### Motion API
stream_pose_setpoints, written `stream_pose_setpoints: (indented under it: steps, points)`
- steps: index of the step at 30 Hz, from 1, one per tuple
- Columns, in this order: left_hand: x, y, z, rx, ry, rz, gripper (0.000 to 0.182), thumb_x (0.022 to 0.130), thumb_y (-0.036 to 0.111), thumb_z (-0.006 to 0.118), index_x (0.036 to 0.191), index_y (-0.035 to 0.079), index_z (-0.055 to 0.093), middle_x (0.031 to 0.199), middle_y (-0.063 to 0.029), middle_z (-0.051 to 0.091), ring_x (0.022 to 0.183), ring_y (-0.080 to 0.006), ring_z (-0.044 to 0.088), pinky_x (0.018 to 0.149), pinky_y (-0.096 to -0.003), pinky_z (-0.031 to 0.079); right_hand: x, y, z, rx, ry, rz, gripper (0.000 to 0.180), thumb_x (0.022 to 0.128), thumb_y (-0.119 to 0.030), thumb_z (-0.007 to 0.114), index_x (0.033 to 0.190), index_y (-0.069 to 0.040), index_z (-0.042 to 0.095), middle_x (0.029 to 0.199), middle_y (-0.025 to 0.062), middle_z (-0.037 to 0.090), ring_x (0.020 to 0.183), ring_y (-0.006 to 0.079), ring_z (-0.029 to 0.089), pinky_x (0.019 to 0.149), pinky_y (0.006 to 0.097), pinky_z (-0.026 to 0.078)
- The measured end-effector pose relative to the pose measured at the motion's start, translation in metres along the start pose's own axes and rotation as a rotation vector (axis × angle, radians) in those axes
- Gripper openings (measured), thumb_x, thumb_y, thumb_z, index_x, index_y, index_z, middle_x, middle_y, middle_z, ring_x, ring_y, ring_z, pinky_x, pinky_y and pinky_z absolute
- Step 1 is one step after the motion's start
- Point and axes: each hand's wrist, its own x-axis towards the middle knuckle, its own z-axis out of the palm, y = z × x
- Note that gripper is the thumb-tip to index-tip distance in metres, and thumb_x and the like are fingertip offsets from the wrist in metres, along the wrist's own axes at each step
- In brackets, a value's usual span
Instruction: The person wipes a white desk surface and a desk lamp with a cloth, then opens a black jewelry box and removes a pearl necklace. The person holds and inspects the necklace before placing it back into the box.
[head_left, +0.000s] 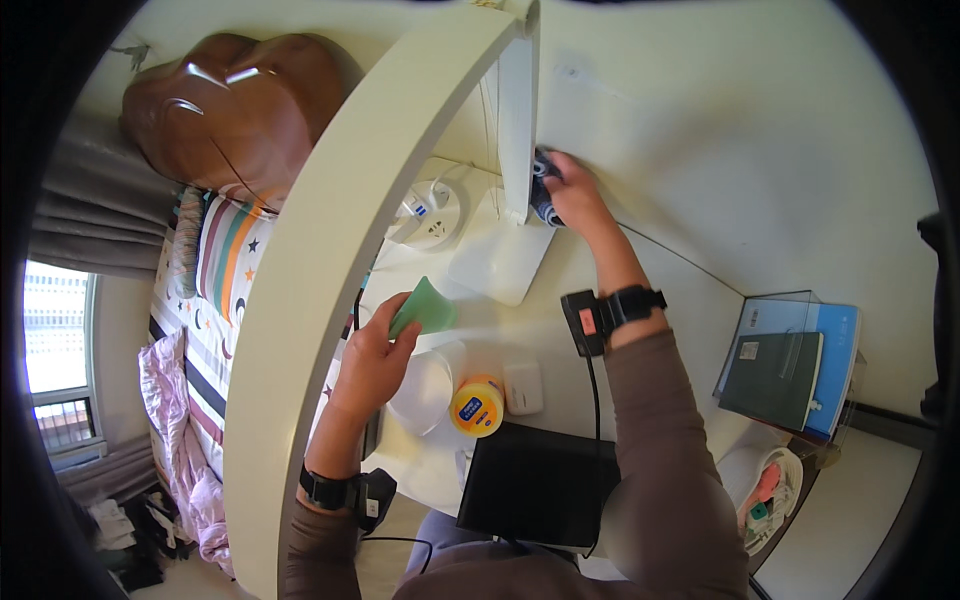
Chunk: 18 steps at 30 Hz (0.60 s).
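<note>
My left hand (375, 360) pinches a thin green piece (429, 309), soft-looking and curved; its material is unclear. It hangs over the white desk top, above a translucent plastic container (421, 394). My right hand (574, 193) grips a dark blue and white patterned cloth (546, 193), pressed against the wall-side face of a white upright post (517, 127). That post rises from a white base plate (501, 251) and seems part of a desk lamp. From its top joint a broad white arm (360, 180) sweeps close past my view, bent by the lens.
A round white power strip (435, 225) with plugs stands behind. Near me are a yellow tub (478, 406), a white case (523, 388) and a black flat device (540, 484). Rightward, a clear holder (811, 300) carries notebooks beside a white basket (787, 469). A bed (187, 367) lies left.
</note>
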Motion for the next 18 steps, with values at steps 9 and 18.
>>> stream_pose_setpoints:
  steps: [9,18]
  points:
    - [-0.001,0.003,-0.002,0.015,0.002,0.013,0.037,0.088,0.012,0.058,0.123,0.004,0.051,0.084,-0.0186,0.065,0.067,-0.0280,0.064,0.066,-0.0320,0.050,0.008,0.046,0.019,-0.249,-0.210,-0.016,0.034,0.081,-0.002,0.050,0.111,-0.011,0.064,0.104,0.0168,0.065,0.092,0.0335,0.061,0.082,0.0367,0.048]
    - [0.000,0.001,-0.001,-0.032,-0.019,-0.010,0.042,0.087,0.012,0.059,0.126,0.002,0.048,0.098,-0.0201,0.064,0.083,-0.0300,0.064,0.076,-0.0335,0.050,-0.081,0.053,-0.004,-0.442,-0.002,-0.189,0.035,0.080,0.002,0.052,0.106,-0.015,0.066,0.112,0.0047,0.061,0.102,0.0292,0.053,0.085,0.0386,0.048]
